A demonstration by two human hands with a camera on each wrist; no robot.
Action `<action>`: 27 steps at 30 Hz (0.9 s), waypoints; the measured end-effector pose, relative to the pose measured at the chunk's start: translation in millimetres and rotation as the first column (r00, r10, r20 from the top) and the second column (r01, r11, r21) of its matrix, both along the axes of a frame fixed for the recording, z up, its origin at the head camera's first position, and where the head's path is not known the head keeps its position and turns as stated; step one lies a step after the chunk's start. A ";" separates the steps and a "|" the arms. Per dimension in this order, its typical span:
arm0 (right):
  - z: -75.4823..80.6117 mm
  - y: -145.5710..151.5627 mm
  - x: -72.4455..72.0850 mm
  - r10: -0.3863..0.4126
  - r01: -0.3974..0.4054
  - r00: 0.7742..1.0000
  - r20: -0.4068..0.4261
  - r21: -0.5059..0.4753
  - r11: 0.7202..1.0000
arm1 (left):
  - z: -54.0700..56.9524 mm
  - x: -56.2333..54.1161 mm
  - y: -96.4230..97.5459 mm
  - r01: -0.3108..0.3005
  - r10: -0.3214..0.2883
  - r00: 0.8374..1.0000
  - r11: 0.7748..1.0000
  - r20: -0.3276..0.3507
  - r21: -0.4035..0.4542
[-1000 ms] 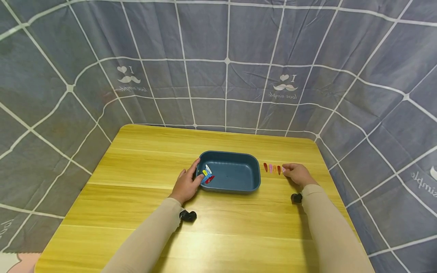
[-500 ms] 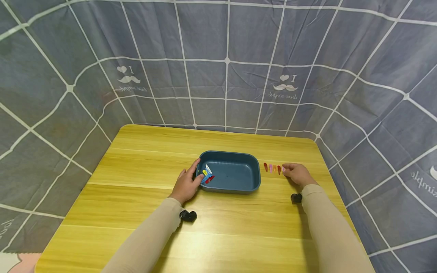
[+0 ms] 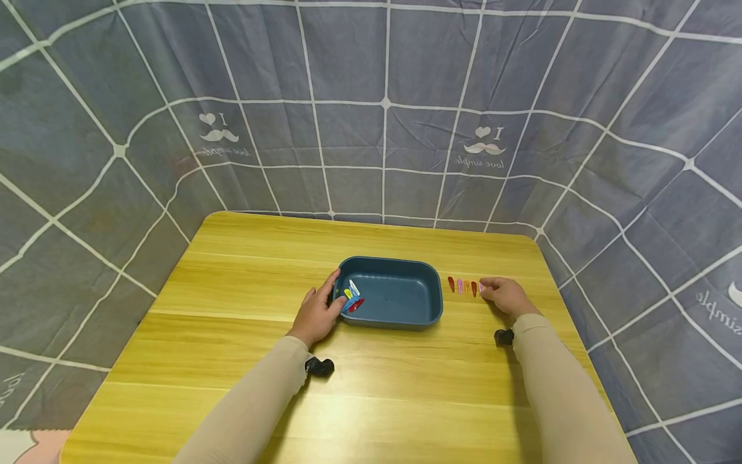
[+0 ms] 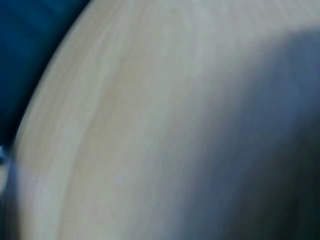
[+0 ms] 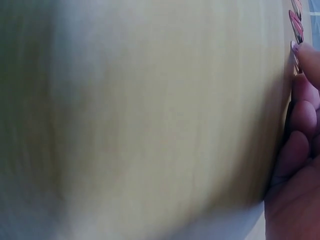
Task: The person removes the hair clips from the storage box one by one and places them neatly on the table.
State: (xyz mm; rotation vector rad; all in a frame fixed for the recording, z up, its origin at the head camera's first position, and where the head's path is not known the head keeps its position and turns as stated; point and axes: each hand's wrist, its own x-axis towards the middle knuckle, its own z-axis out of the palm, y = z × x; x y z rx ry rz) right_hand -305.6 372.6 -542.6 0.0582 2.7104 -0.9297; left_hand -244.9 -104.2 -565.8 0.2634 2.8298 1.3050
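Note:
My left hand (image 3: pixel 316 314) grips the left end of a dark blue plastic bin (image 3: pixel 391 299), thumb over the rim and fingers along the outer wall. Near that thumb, inside the bin, lie several snap hair clips: a white one (image 3: pixel 354 287), a yellow one (image 3: pixel 348 293), a blue one (image 3: pixel 352 300) and a red one (image 3: pixel 356 305). Right of the bin, my right hand (image 3: pixel 505 296) pinches the light purple hair clip (image 3: pixel 481 288) ending a row, its fingertips partly covering it. The right wrist view shows that thumb (image 5: pixel 311 62) at the clip, other fingers curled.
Beside the purple clip, the row holds a dark red clip (image 3: pixel 451 284), a pink clip (image 3: pixel 460 286), an orange clip (image 3: pixel 466 287) and another red clip (image 3: pixel 474 289). All lie on a wooden table (image 3: pixel 394 386). A grey checked curtain (image 3: pixel 353 135) surrounds its back and sides.

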 end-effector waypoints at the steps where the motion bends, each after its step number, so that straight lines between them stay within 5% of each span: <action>1: -0.3 0.2 0.0 0.000 0.000 1.000 0.003 -0.002 1.000 | -0.1 0.1 0.0 -0.001 0.001 1.000 1.000 0.000 0.000; 15: 10.7 -2.5 -3.9 -0.002 0.002 0.999 -0.041 -0.001 1.000 | -1.2 -0.2 -0.6 0.001 -0.001 1.000 1.000 -0.014 -0.005; 22: 42.0 -46.3 -16.1 0.087 -0.081 0.981 -0.171 0.042 0.996 | -3.8 -1.6 -1.6 0.008 -0.008 1.000 1.000 -0.020 -0.006; 27: 66.3 -92.1 -17.7 0.196 -0.189 0.966 -0.169 0.053 0.980 | -6.6 -3.0 -1.8 0.008 -0.008 1.000 1.000 -0.026 -0.009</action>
